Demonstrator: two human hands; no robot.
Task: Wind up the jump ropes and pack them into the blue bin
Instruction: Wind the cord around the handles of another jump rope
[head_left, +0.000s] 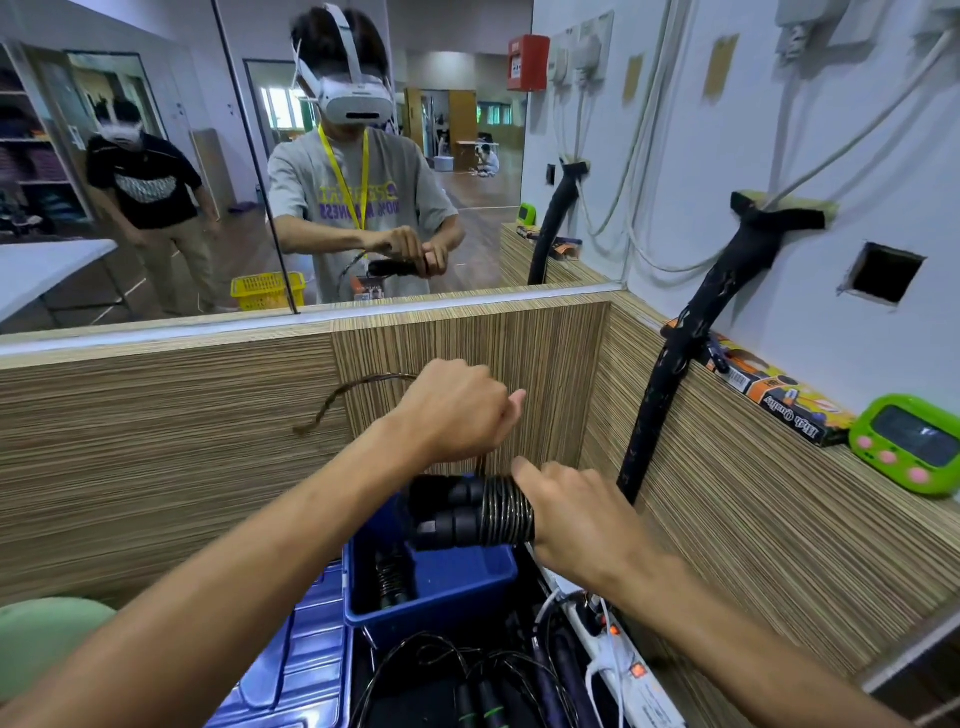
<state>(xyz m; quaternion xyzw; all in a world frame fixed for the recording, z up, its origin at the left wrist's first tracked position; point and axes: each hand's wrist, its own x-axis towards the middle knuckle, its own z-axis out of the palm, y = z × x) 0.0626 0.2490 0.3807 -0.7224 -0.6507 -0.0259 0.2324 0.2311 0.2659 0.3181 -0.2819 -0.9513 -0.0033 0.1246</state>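
— One blue bin (457, 582) is seen below the hands; what is held in it?

— A wound jump rope (390, 577) with dark handles is laid against the bin's left wall. The rest of the bin's floor is shown bare and blue.

— And beside the bin?

— A blue lid or panel (306, 665) is laid to its left. In front of it, loose jump ropes (467, 680) are spread in dark loops, with green-banded handles among them. A white power strip (623, 670) with lit switches is placed to the right.

— What is shown of the surface and the room?

— Striped wood panelling (156, 441) is formed into a corner, topped by a ledge. A green timer (909, 441) and an orange box (774, 389) are set on the ledge at right. A black padded pipe (670, 384) is leaned against the white wall. A mirror (156, 156) is mounted above the panel, and a yellow basket (267, 288) is reflected in it.

— How is the rope being worked described?

— Two black handles (441, 512) are held side by side above the bin, with thin dark cord coiled tightly round them. The coiled end is gripped by the right hand (576, 519). The left hand (457, 410) is curled round the free cord (343, 397), which is arched out to the left.
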